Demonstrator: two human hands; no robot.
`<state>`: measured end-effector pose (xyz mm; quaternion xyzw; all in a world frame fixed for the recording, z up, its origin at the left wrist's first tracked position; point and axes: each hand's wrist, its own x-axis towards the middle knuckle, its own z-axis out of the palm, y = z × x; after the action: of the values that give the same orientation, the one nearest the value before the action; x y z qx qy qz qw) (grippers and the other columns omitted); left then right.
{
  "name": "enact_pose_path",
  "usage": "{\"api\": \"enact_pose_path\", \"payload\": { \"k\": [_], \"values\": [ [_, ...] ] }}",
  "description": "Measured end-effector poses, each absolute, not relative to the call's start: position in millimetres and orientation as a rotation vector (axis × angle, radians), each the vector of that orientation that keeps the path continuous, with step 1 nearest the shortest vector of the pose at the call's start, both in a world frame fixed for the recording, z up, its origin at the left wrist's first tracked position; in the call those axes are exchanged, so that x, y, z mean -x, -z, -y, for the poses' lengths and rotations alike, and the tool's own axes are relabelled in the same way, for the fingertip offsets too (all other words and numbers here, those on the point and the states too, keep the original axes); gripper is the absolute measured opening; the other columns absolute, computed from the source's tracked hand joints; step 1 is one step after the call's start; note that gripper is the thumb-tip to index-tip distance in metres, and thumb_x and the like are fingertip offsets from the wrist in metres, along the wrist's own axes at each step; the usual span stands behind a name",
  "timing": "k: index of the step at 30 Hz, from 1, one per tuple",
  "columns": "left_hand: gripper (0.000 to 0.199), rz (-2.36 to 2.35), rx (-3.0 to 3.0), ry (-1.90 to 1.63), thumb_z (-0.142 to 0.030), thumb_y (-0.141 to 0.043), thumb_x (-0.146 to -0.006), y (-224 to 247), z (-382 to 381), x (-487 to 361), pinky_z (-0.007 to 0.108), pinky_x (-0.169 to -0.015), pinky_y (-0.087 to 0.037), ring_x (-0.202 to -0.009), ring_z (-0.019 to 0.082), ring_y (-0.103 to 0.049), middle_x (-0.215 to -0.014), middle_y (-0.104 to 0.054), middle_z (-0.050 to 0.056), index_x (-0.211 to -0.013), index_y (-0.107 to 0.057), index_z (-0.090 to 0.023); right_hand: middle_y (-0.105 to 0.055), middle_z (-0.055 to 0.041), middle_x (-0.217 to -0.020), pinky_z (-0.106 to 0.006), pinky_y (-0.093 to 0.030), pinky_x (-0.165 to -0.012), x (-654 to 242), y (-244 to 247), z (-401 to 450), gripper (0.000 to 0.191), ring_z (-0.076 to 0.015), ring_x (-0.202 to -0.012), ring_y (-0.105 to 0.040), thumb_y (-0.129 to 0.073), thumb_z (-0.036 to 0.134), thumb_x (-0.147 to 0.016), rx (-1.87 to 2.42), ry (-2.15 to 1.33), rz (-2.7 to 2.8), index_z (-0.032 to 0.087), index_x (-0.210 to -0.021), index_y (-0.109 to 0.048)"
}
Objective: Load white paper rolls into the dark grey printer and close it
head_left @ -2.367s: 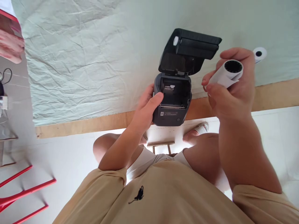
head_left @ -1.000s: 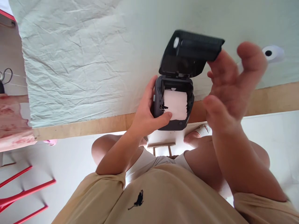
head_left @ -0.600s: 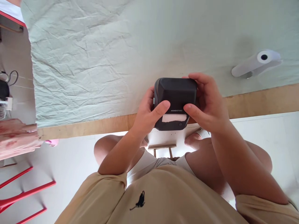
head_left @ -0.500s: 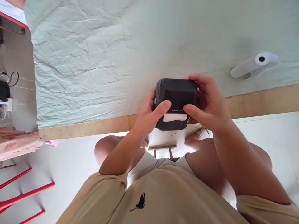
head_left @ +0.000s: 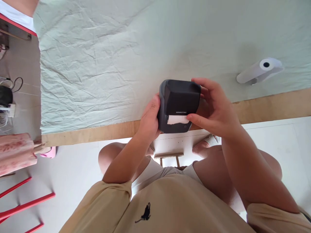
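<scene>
A black label printer [head_left: 183,98] is held up over the front edge of the table. White paper [head_left: 177,119] shows in the slot on its lower face. My left hand [head_left: 150,117] grips the printer's left side, the thumb along that edge and the other fingers mostly hidden. On the right side, my right hand [head_left: 213,108] holds it between fingers at the top corner and a thumb tip beside the paper's right end.
A pale green cloth [head_left: 97,64] covers the table, with a bare wooden edge [head_left: 272,105] in front. A white paper roll [head_left: 257,70] lies at the right. Red legs [head_left: 29,205] and pink cloth [head_left: 17,150] are at left; a person's arm [head_left: 24,5] shows top left.
The printer has turned slightly and shifted left. My left thumb has moved from its front face to the left side. My right thumb has come down onto the paper's right end.
</scene>
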<state>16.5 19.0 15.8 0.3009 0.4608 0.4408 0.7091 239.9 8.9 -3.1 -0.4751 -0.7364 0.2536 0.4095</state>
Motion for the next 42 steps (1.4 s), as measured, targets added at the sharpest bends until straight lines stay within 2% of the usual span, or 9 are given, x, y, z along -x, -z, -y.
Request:
{"api": "enact_pose_path", "payload": {
  "k": [5,9,12,18,21,27,33,38,42],
  "values": [
    [0.057,-1.111,-0.640,-1.028,-0.080,-0.077,-0.104,-22,-19,-21,0.029,-0.039,-0.042,-0.043,0.009,-0.051,-0.064,-0.056,-0.007,-0.090,-0.069,-0.025,-0.071,-0.0107,-0.157,-0.058,-0.075,-0.103,-246,-14,-10,0.064,-0.0376,-0.135,-0.078,-0.085,0.062,-0.103,1.140,-0.543,1.847,0.044,-0.161,-0.067],
    [0.069,-1.007,-0.695,-0.967,-0.093,-0.065,-0.103,-14,-21,-18,0.033,-0.053,-0.060,-0.072,0.023,-0.082,-0.080,-0.075,0.000,-0.116,-0.079,-0.026,-0.064,0.0037,-0.078,-0.035,-0.051,-0.057,-237,-24,-11,0.042,-0.0168,-0.064,-0.062,-0.091,0.062,-0.100,1.109,-0.229,1.661,0.035,-0.131,-0.083],
    [0.070,-0.921,-0.792,-0.918,-0.087,-0.081,-0.096,-16,-20,-15,0.039,-0.067,-0.070,-0.102,0.033,-0.091,-0.107,-0.088,0.007,-0.129,-0.078,-0.025,-0.050,0.0110,-0.058,-0.030,-0.027,-0.044,-224,-27,-14,0.019,-0.0097,-0.043,-0.043,-0.084,0.046,-0.109,1.006,-0.203,1.479,0.035,-0.125,-0.082],
    [0.067,-0.884,-0.963,-0.903,-0.078,-0.087,-0.095,-11,-18,-8,0.043,-0.094,-0.074,-0.117,0.032,-0.089,-0.129,-0.089,0.008,-0.139,-0.075,-0.028,-0.082,0.0054,-0.080,-0.028,-0.041,-0.049,-217,-24,-20,0.010,-0.0120,-0.055,-0.066,-0.081,0.024,-0.101,1.038,-0.142,1.449,0.029,-0.097,-0.073],
    [0.077,-0.850,-1.104,-0.899,-0.076,-0.088,-0.095,-3,-19,-3,0.045,-0.118,-0.070,-0.145,0.034,-0.079,-0.156,-0.082,0.009,-0.153,-0.071,-0.029,-0.076,0.0066,-0.071,-0.029,-0.036,-0.051,-222,-30,-14,0.016,-0.0113,-0.054,-0.058,-0.074,0.014,-0.096,1.191,-0.025,1.749,0.028,-0.088,-0.075],
    [0.067,-0.754,-1.185,-0.902,-0.072,-0.075,-0.107,-2,-19,-1,0.049,-0.134,-0.061,-0.158,0.035,-0.072,-0.167,-0.077,0.010,-0.158,-0.070,-0.028,-0.076,0.0034,-0.075,-0.033,-0.026,-0.054,-223,-48,1,0.014,-0.0148,-0.059,-0.057,-0.074,0.018,-0.095,1.411,-0.152,2.065,0.028,-0.101,-0.081],
    [0.068,-0.881,-1.019,-0.934,-0.077,-0.082,-0.101,-9,-18,-9,0.046,-0.116,-0.072,-0.147,0.034,-0.081,-0.154,-0.084,0.007,-0.150,-0.070,-0.031,-0.082,0.0015,-0.089,-0.035,-0.042,-0.054,-247,-67,1,0.026,-0.0169,-0.062,-0.061,-0.078,0.020,-0.091,1.168,-0.650,1.829,0.033,-0.112,-0.085],
    [0.078,-0.966,-0.828,-0.923,-0.082,-0.089,-0.092,-19,-18,-16,0.046,-0.101,-0.078,-0.139,0.036,-0.087,-0.149,-0.086,0.007,-0.148,-0.064,-0.033,-0.067,-0.0052,-0.085,-0.034,-0.028,-0.042,-267,-58,-23,0.017,-0.0206,-0.061,-0.058,-0.078,0.036,-0.067,1.196,-0.967,0.858,0.031,-0.084,-0.075],
    [0.077,-0.955,-0.815,-0.940,-0.081,-0.091,-0.092,-23,-16,-16,0.046,-0.093,-0.080,-0.134,0.037,-0.089,-0.153,-0.085,0.007,-0.146,-0.066,-0.033,-0.054,-0.0016,-0.081,-0.034,-0.030,-0.047,-263,-40,-30,0.026,-0.0176,-0.061,-0.047,-0.080,0.041,-0.072,1.377,-1.049,0.800,0.031,-0.094,-0.072]
  ]
}}
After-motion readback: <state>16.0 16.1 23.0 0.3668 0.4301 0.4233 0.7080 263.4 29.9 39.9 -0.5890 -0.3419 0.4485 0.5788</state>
